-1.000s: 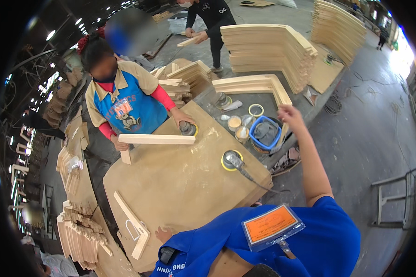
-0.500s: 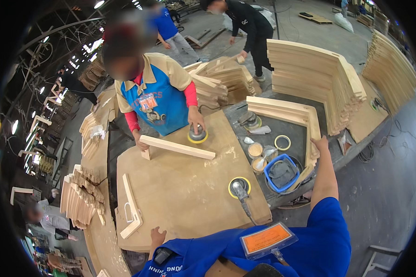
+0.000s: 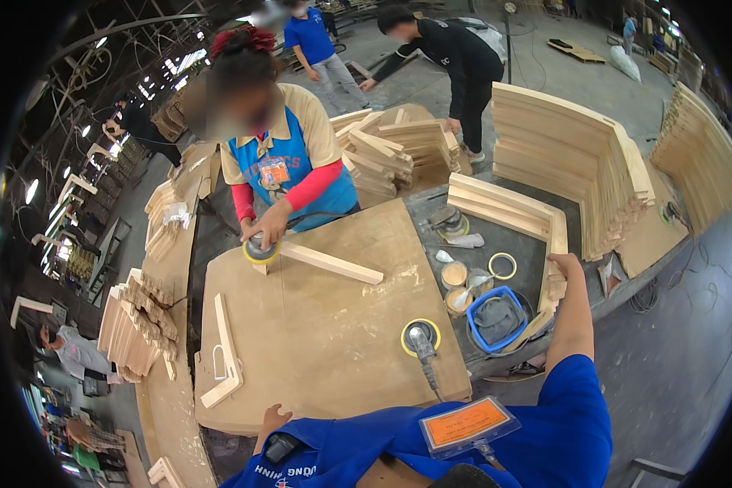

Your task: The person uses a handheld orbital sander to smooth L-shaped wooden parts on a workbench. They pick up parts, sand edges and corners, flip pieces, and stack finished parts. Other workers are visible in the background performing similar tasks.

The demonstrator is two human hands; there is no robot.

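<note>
My right hand (image 3: 563,265) reaches far out to the right and grips the end of the top L-shaped wooden frame piece (image 3: 512,210) on a short stack. My left hand (image 3: 272,418) rests with curled fingers on the near edge of the plywood worktable (image 3: 325,342) and holds nothing. An orbital sander with a yellow pad (image 3: 420,337) lies on the table in front of me, untouched. Across the table a co-worker in a blue vest presses another sander (image 3: 259,250) onto the left end of a wooden bar (image 3: 331,263).
A blue basket (image 3: 496,319), small bowls (image 3: 454,273) and a tape ring (image 3: 503,265) sit on the dark bench beside the stack. An L-shaped piece (image 3: 224,359) lies at the table's left. Tall stacks of wooden frames (image 3: 577,163) stand behind; other people work farther back.
My right hand has settled onto the stacked frame piece. The co-worker's sander has slid from the right part of the bar to its left end. My view has dropped closer to the table.
</note>
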